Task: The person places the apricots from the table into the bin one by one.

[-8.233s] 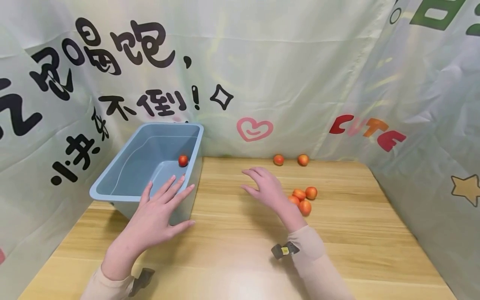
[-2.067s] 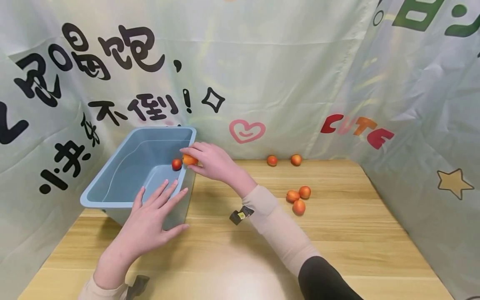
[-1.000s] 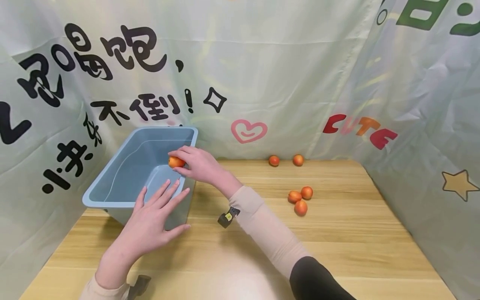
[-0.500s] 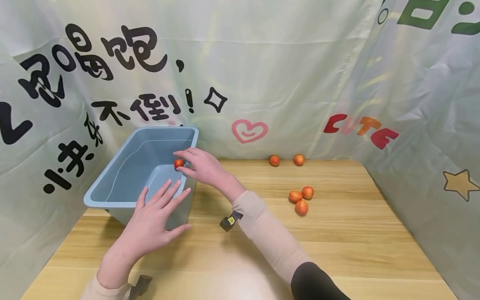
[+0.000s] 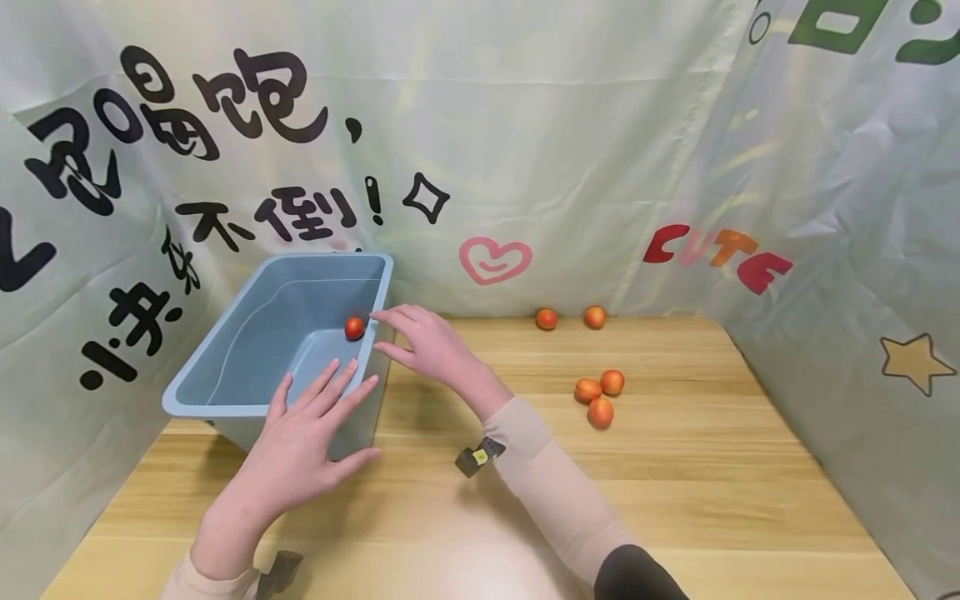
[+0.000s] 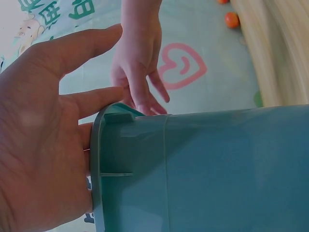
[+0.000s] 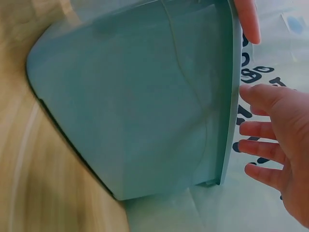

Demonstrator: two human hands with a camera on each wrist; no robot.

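Observation:
A blue plastic bin [image 5: 183, 400] stands on the left of the table. My left hand [image 5: 303, 454] lies over its near right corner, fingers spread and straight; in the left wrist view its fingertips reach over the rim [image 6: 96, 169]. My right hand [image 5: 435, 346] is just at the bin's right rim, holding nothing, thumb and fingers apart, also in the right wrist view [image 7: 289, 140]. One red tomato [image 5: 355, 328] shows inside the bin; part of the bin's floor is hidden by its right wall and my left hand.
Three small orange-red tomatoes [image 5: 600, 412] sit together on the wooden table [image 5: 675, 500], right of centre. Two more tomatoes [image 5: 547, 318] lie at its back edge, by the printed cloth backdrop [image 5: 585, 167]. The cloth also closes off both sides.
My right hand carried an orange tomato over the rim, let it go inside the bin, then drew back right to the rim. My left hand has stayed on the bin.

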